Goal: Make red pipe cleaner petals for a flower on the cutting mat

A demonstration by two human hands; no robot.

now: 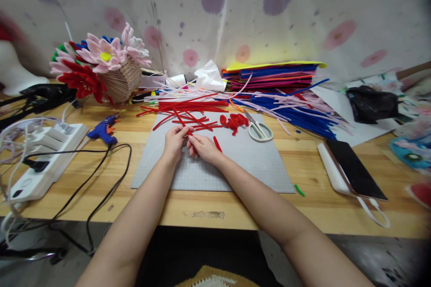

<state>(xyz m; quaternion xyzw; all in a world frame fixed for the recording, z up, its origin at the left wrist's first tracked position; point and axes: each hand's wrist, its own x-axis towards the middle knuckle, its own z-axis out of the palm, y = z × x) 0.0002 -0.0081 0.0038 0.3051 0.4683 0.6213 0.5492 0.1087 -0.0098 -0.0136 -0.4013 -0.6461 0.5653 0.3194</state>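
Note:
Over the grey cutting mat (pixel 158 166), my left hand (pixel 175 142) and my right hand (pixel 203 148) meet fingertip to fingertip. Both pinch a short piece of red pipe cleaner (pixel 190 132), mostly hidden by the fingers. Just beyond them lie several loose red pipe cleaners (pixel 193 106). To the right sits a small heap of bent red pieces (pixel 235 122). Scissors (pixel 260 132) with pale green handles rest beside that heap. One short red piece (pixel 217 144) lies on the mat near my right wrist.
A blue glue gun (pixel 103 131) and a white power strip (pixel 43 166) with trailing cords lie left. Fuzzy flowers in a basket (pixel 121 81) stand behind. Blue pipe cleaners (pixel 313 121) spread at the back right. A phone (pixel 355 166) leans on a white block at right.

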